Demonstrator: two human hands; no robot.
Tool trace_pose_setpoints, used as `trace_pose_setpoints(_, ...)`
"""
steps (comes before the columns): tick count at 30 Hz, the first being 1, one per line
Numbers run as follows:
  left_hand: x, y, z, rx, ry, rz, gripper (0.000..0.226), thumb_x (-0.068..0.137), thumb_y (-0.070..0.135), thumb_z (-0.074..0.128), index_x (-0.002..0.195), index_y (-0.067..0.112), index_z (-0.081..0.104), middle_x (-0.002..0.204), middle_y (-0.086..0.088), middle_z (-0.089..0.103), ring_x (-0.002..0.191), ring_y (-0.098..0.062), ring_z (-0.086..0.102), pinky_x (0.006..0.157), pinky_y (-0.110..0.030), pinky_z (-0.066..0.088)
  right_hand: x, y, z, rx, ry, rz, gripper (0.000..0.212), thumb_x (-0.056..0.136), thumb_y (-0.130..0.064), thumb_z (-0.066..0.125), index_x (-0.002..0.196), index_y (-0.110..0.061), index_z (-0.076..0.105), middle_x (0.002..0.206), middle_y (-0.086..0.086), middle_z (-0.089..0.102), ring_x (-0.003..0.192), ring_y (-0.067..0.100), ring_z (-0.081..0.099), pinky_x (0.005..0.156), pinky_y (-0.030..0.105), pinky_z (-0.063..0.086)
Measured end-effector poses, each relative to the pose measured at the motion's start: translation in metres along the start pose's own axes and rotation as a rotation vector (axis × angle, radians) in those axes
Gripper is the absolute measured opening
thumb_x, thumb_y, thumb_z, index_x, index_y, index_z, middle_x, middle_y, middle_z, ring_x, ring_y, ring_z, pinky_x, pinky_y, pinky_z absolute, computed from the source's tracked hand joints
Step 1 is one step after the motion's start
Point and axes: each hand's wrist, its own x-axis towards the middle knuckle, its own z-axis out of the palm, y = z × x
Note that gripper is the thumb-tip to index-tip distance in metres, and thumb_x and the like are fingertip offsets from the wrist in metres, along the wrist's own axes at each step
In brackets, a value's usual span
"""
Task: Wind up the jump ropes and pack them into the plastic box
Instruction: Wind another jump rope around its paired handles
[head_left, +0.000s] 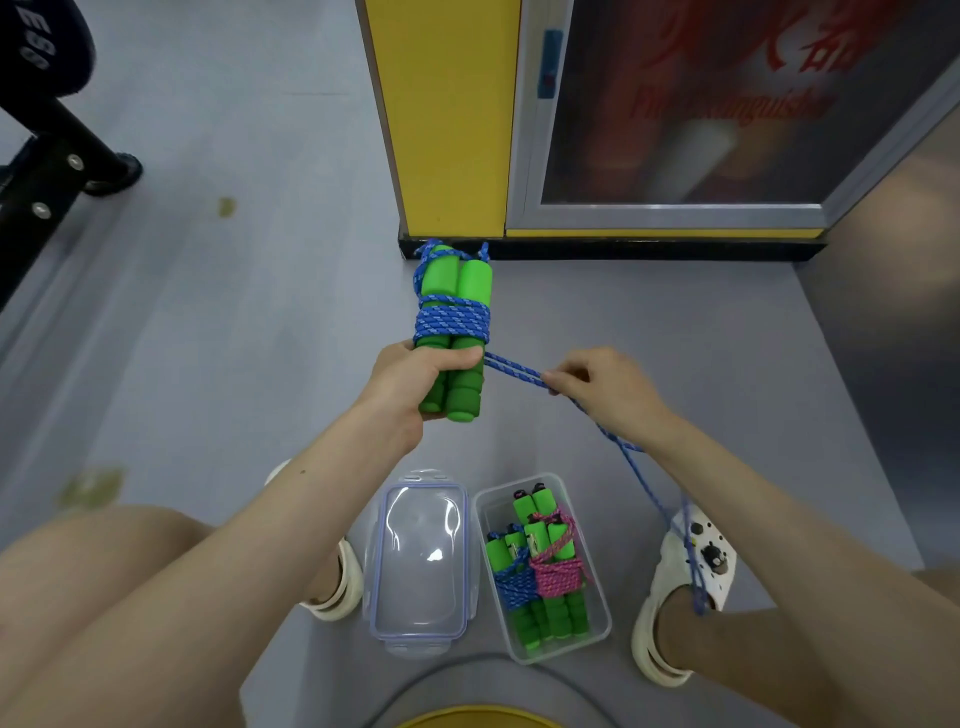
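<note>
**Inspector:** State of the clear rectangular plastic box (492, 514) on the floor?

**Assistant:** Open. Two wound ropes (553, 577) lie inside, both with green handles, one bound in blue cord and one in pink. The clear clip-lock lid (418, 556) lies flat just left of the box.

**Inspector:** The rope being worked?

**Assistant:** Held above and beyond the box. The left grip (415, 379) is closed round the near end of a pair of green foam handles (457, 291). Blue flecked cord (452, 322) is wound in a band round their middle. Their long axis points away from the person, toward the yellow pillar (447, 130) well beyond the box.

**Inspector:** The other side?

**Assistant:** The right grip (602, 389), beyond the box and to its right, pinches a doubled strand (514, 371) drawn taut from the handles' right side, just below the band.

**Inspector:** Remaining slack?

**Assistant:** The loose tail (647, 488) drops from the right grip to the right of the box, down by the white clog (675, 571). I cannot tell whether it touches the clog.

**Inspector:** Assessment?

**Assistant:** Winding is unfinished. The free cord lies right of the handles, crosswise to their axis, and the right grip is nearer to it. In my judgement the next turn falls to the right grip, with the left only steadying the pair. The tail may snag on the clog.
</note>
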Motion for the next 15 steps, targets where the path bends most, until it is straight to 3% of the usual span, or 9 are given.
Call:
trace_pose_setpoints(2,-0.001,-0.002,0.001,-0.013,0.024,-0.013,0.035,0.075,0.005,0.075,0.108,0.004,0.064,0.092,-0.013,0.07,0.078,-0.026,0.068,0.06,-0.031,0.056,-0.004,-0.001,-0.001,0.0,-0.057,0.024,0.032,0.097,-0.035,0.049,0.072,-0.019,0.062,0.065,-0.001,0.051,0.061,0.015,0.047,0.062,0.032,0.039)
trace_pose_setpoints(6,-0.001,-0.003,0.003,-0.005,0.068,0.015,0.03,0.075,0.004,0.075,0.102,0.006,0.063,0.089,-0.011,0.069,0.074,-0.024,0.066,0.061,-0.031,0.056,-0.016,-0.009,-0.006,0.578,-0.248,0.215,0.037,0.099,-0.034,0.045,0.075,-0.008,0.058,0.055,0.001,0.044,0.042,0.007,0.035,0.042,0.019,0.03)
trace_pose_setpoints(8,0.001,0.0,0.001,0.012,0.121,0.068,0.024,0.075,0.002,0.075,0.093,0.01,0.061,0.084,-0.007,0.067,0.072,-0.023,0.064,0.06,-0.03,0.054,-0.017,-0.005,-0.009,0.502,-0.21,0.139,0.031,0.092,-0.035,0.057,0.077,-0.009,0.063,0.051,-0.003,0.047,0.037,0.003,0.036,0.039,0.017,0.029)
trace_pose_setpoints(11,0.005,0.003,-0.005,0.032,0.185,0.113,0.026,0.075,0.001,0.075,0.093,0.011,0.059,0.08,-0.003,0.064,0.07,-0.02,0.062,0.057,-0.028,0.049,-0.014,0.007,-0.014,0.307,-0.066,0.0,0.012,0.084,-0.025,0.069,0.082,-0.013,0.07,0.064,-0.006,0.059,0.053,0.002,0.049,0.047,0.012,0.038)
trace_pose_setpoints(15,0.005,-0.004,-0.006,0.06,0.166,0.04,0.022,0.076,0.001,0.074,0.086,0.011,0.058,0.08,-0.006,0.063,0.067,-0.02,0.061,0.052,-0.028,0.048,-0.016,0.022,-0.008,0.078,0.009,-0.034,0.013,0.089,-0.026,0.063,0.086,-0.016,0.071,0.08,-0.006,0.054,0.073,0.009,0.05,0.065,0.021,0.039)
